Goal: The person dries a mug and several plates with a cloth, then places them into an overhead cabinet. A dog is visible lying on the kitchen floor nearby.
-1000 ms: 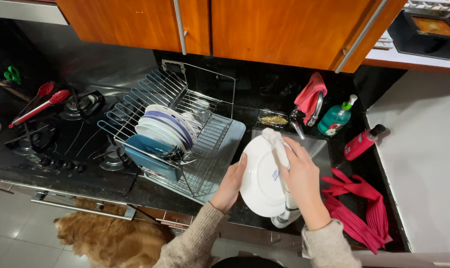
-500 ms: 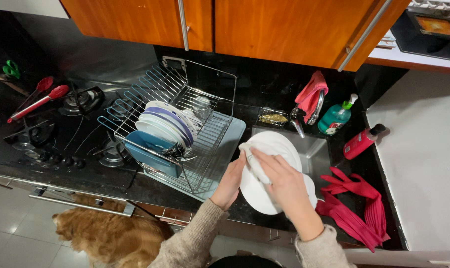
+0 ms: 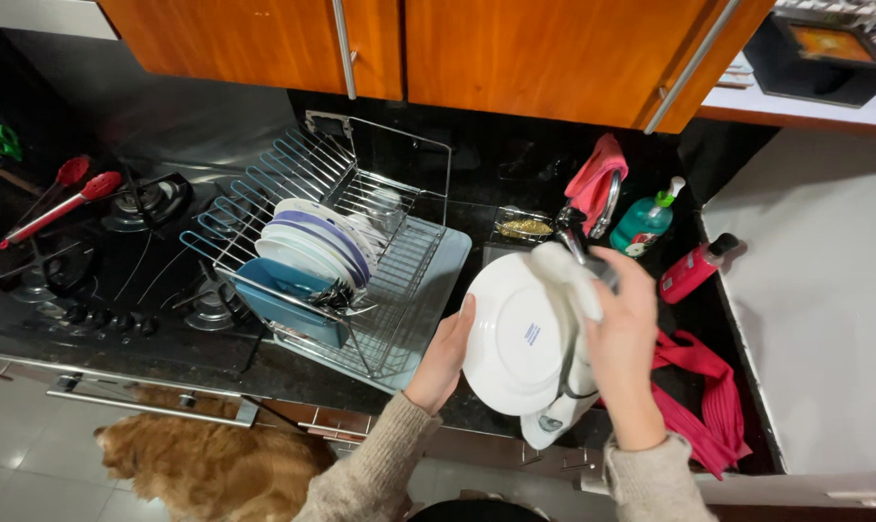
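A round white plate is held on edge over the counter, its underside facing me. My left hand grips its left rim. My right hand presses a white cloth against the plate's upper right edge; the cloth hangs down behind the plate to a loose end near the counter front. To the left stands a wire dish rack holding several upright plates and a blue dish.
A tap with a pink cloth draped over it, a green soap bottle and a red bottle stand by the sink. A red towel lies at right. Gas hob with red utensils at left. A golden dog on the floor.
The plate has tipped back up on edge, and my right hand with the cloth has moved from the plate's left middle to its upper right rim.
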